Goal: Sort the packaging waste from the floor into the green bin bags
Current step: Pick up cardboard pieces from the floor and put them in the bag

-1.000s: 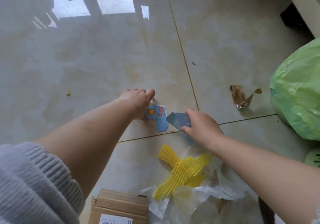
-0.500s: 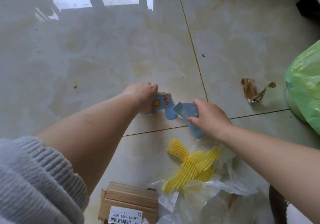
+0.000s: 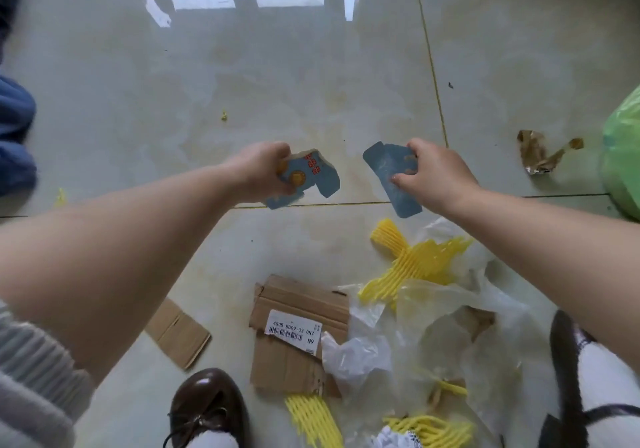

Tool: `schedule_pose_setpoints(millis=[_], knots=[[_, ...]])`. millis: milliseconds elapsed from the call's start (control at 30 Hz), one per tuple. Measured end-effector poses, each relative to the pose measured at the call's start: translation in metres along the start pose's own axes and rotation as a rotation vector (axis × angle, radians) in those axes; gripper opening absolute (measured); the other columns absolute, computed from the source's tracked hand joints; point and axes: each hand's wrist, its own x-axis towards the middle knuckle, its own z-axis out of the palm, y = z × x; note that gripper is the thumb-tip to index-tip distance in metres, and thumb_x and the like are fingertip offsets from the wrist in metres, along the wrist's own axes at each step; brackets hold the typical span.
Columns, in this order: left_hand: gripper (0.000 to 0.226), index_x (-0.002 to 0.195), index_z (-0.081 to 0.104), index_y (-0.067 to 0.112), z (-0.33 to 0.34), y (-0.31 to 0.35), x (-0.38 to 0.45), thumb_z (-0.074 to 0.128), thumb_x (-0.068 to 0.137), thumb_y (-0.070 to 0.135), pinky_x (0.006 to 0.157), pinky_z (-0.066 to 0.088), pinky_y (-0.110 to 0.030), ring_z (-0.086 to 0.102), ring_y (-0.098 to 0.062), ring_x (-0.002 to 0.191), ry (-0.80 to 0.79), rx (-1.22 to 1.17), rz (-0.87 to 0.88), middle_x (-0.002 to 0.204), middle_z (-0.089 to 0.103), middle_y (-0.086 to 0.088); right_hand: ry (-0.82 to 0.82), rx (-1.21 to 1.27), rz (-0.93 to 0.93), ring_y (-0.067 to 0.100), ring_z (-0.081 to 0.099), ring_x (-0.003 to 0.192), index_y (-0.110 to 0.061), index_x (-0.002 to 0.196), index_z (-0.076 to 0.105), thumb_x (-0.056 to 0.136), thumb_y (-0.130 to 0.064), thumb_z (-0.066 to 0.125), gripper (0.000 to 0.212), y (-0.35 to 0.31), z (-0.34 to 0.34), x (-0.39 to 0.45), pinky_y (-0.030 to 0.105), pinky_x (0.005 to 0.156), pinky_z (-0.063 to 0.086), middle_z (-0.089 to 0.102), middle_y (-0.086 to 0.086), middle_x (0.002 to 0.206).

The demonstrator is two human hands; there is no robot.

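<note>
I have one piece of blue printed card in each hand, both lifted off the floor: my left hand [image 3: 263,174] has its fingers curled round the piece with the orange disc and red marks [image 3: 308,179], and my right hand [image 3: 438,179] pinches the plain blue piece [image 3: 388,174] between thumb and fingers. Taking the green bin bag [image 3: 623,156] as my landmark, both cards hang well to its left, the plain one nearer it. I judge this to be the carry step, pickup done and drop-off not yet made. Next, both hands need to swing right toward the bag, and I must find its opening, which I cannot see from here since only its bulging side shows. Still on the floor are a crumpled brown wrapper [image 3: 540,153] just left of the bag, and, further left and toward my feet, yellow foam netting [image 3: 412,267], clear plastic film [image 3: 450,336], and a labelled cardboard piece [image 3: 298,330].
</note>
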Motion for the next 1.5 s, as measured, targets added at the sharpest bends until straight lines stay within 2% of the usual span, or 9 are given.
schedule_pose_setpoints(millis=[300, 467, 600, 767, 933, 1233, 1333, 1400, 1500], knots=[[0.024, 0.081, 0.047, 0.022, 0.054, -0.027, -0.108, 0.070, 0.078, 0.029, 0.064, 0.045, -0.029, 0.052, -0.020, 0.081, -0.304, 0.113, 0.038, 0.093, 0.054, -0.001, 0.054, 0.241, -0.030, 0.020, 0.048, 0.079, -0.014, 0.088, 0.050, 0.083, -0.020, 0.066, 0.018, -0.011, 0.022, -0.104, 0.022, 0.051, 0.029, 0.054, -0.001, 0.090], [0.053, 0.121, 0.052, 0.015, 0.100, -0.028, -0.134, 0.068, 0.078, 0.039, 0.103, 0.039, -0.034, 0.040, -0.026, 0.128, -0.231, 0.419, 0.316, 0.142, 0.036, -0.007, 0.001, 0.276, 0.016, 0.018, 0.053, 0.086, -0.013, 0.103, 0.056, 0.082, -0.021, 0.068, 0.026, 0.000, 0.046, -0.148, 0.027, 0.067, 0.037, 0.063, 0.008, 0.111], [0.058, 0.132, 0.043, 0.013, 0.115, -0.021, -0.134, 0.063, 0.083, 0.037, 0.113, 0.028, -0.041, 0.021, -0.025, 0.143, -0.186, 0.488, 0.326, 0.152, 0.027, -0.004, -0.032, 0.281, 0.037, 0.017, 0.056, 0.085, -0.014, 0.105, 0.055, 0.082, -0.021, 0.068, 0.028, 0.000, 0.058, -0.166, 0.026, 0.063, 0.038, 0.063, 0.009, 0.116], [0.046, 0.121, 0.047, 0.018, 0.120, -0.018, -0.129, 0.065, 0.082, 0.032, 0.105, 0.037, -0.036, 0.055, -0.022, 0.112, -0.032, 0.493, 0.351, 0.131, 0.044, -0.003, -0.048, 0.222, 0.054, 0.022, 0.058, 0.093, -0.016, 0.107, 0.055, 0.083, -0.024, 0.068, 0.029, 0.005, 0.062, -0.169, 0.026, 0.063, 0.038, 0.063, 0.007, 0.114], [0.038, 0.113, 0.043, 0.014, 0.104, -0.027, -0.139, 0.065, 0.084, 0.024, 0.065, 0.043, -0.032, 0.055, -0.026, 0.089, 0.088, 0.154, 0.241, 0.117, 0.050, -0.006, -0.007, 0.327, 0.059, 0.021, 0.059, 0.089, -0.013, 0.109, 0.054, 0.083, -0.021, 0.068, 0.030, -0.011, 0.058, -0.156, 0.029, 0.068, 0.044, 0.063, 0.005, 0.106], [0.016, 0.097, 0.062, 0.016, 0.027, -0.101, -0.170, 0.067, 0.082, 0.012, 0.060, 0.054, -0.022, 0.065, -0.015, 0.079, -0.037, -0.440, -0.179, 0.085, 0.067, 0.000, -0.265, 0.357, -0.044, 0.028, 0.065, 0.088, -0.009, 0.095, 0.060, 0.084, -0.019, 0.066, 0.016, -0.051, 0.082, -0.164, 0.044, 0.077, 0.053, 0.068, 0.010, 0.094], [0.021, 0.099, 0.064, 0.016, 0.025, -0.148, -0.185, 0.070, 0.079, 0.019, 0.078, 0.056, -0.034, 0.066, -0.022, 0.091, -0.243, -0.085, -0.237, 0.097, 0.068, -0.004, -0.457, -0.055, -0.168, 0.031, 0.060, 0.097, -0.002, 0.098, 0.064, 0.091, -0.027, 0.055, 0.027, -0.061, 0.109, -0.168, 0.033, 0.074, 0.047, 0.065, 0.017, 0.108], [0.031, 0.110, 0.063, 0.021, 0.036, -0.166, -0.190, 0.067, 0.080, 0.027, 0.092, 0.049, -0.030, 0.057, -0.019, 0.109, -0.344, 0.381, -0.113, 0.125, 0.056, -0.001, -0.501, -0.318, -0.305, 0.026, 0.045, 0.126, -0.004, 0.109, 0.064, 0.093, -0.028, 0.051, 0.032, -0.062, 0.126, -0.173, 0.031, 0.096, 0.041, 0.045, 0.013, 0.142], [0.044, 0.127, 0.054, 0.024, 0.051, -0.170, -0.191, 0.061, 0.084, 0.033, 0.106, 0.036, -0.027, 0.032, -0.018, 0.136, -0.347, 0.634, 0.081, 0.151, 0.027, 0.004, -0.453, -0.536, -0.410, 0.026, 0.032, 0.137, -0.012, 0.116, 0.063, 0.089, -0.029, 0.051, 0.034, -0.054, 0.142, -0.181, 0.032, 0.107, 0.029, 0.030, 0.006, 0.151]])
